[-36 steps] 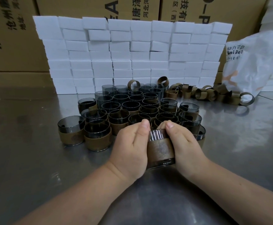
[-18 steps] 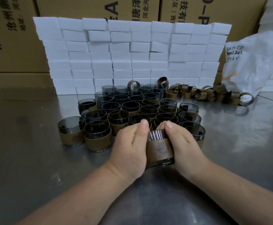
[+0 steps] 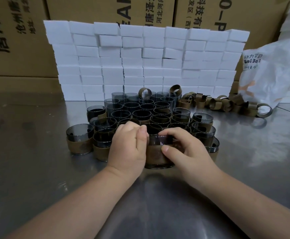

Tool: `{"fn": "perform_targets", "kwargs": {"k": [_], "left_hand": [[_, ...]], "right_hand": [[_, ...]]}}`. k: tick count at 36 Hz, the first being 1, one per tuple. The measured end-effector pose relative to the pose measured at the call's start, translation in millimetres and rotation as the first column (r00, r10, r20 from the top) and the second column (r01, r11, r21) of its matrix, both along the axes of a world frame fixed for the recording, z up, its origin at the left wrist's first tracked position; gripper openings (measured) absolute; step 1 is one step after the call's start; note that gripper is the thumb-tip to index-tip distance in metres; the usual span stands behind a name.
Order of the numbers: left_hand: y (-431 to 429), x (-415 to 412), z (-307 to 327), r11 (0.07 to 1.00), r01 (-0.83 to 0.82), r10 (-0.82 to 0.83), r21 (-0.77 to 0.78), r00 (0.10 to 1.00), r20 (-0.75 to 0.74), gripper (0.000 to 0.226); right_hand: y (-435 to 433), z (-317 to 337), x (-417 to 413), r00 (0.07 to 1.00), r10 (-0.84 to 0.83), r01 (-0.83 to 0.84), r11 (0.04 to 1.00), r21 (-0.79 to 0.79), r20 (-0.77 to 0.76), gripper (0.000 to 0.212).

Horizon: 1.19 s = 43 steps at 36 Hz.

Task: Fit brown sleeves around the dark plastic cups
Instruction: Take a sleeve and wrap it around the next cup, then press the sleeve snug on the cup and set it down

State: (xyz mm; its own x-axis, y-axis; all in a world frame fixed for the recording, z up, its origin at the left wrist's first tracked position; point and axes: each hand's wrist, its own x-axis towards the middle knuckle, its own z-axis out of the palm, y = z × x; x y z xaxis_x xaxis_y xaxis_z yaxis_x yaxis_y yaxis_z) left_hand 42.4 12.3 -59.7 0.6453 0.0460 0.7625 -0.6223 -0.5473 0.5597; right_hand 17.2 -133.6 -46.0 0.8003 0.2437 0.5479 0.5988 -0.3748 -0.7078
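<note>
"Holding anything, those two?"

"Yes, both on one thing. The left grip (image 3: 128, 144) is curled round the left side of a dark cup (image 3: 158, 140), thumb against its wall near the rim. The right grip (image 3: 183, 149) grasps the other side, forefinger along the rim, thumb pressed on the brown sleeve (image 3: 155, 156) that wraps the cup's lower half."

"Where does that cup sit?"

"Upright on the steel surface (image 3: 37, 169), at the near edge of a crowd of cups (image 3: 140, 114). Whether it touches the ones behind, I cannot tell."

"And the crowd?"

"Packed close, mouths up. The front and side ones wear sleeves, like the corner cup (image 3: 79, 140) at the left; the back ones look bare, with two curled sleeves perched on their rims."

"Further out?"

"A heap of loose sleeves (image 3: 215, 102) lies behind and to the right. Behind everything stands a wall of white blocks (image 3: 140, 57), with a printed white bag (image 3: 275, 71) at its right end and cardboard boxes (image 3: 20, 40) at the very back."
</note>
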Motion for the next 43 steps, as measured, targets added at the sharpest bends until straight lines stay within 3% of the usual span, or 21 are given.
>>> {"fn": "perform_targets", "kwargs": {"k": [6,12,17,28,43], "left_hand": [[-0.9,2.2,-1.6,0.999,-0.027,0.026,0.033,0.999,0.034,0.047],[-1.0,3.8,-2.8,1.000,0.001,-0.001,-0.013,1.000,0.013,0.033],[-1.7,5.2,-6.1,0.990,0.090,-0.096,-0.109,0.994,-0.046,0.037],[-2.6,3.9,-8.7,0.982,0.136,-0.163,-0.134,0.961,-0.222,0.027],[-3.1,5.0,-8.7,0.980,0.157,-0.183,-0.125,0.956,-0.231,0.032]], "right_hand": [[-2.0,-0.3,0.6,0.997,-0.025,0.030,0.997,-0.071,0.067,0.023],[-4.1,-0.2,0.9,0.991,-0.051,0.064,0.992,-0.107,0.120,0.023],[-6.2,-0.8,1.6,0.986,-0.095,0.108,0.990,-0.088,0.134,0.039],[-6.4,2.7,2.9,0.991,-0.124,0.122,0.992,0.044,0.046,0.030],[-3.7,0.8,0.6,0.985,-0.169,0.165,0.980,0.111,0.022,0.029]]}}
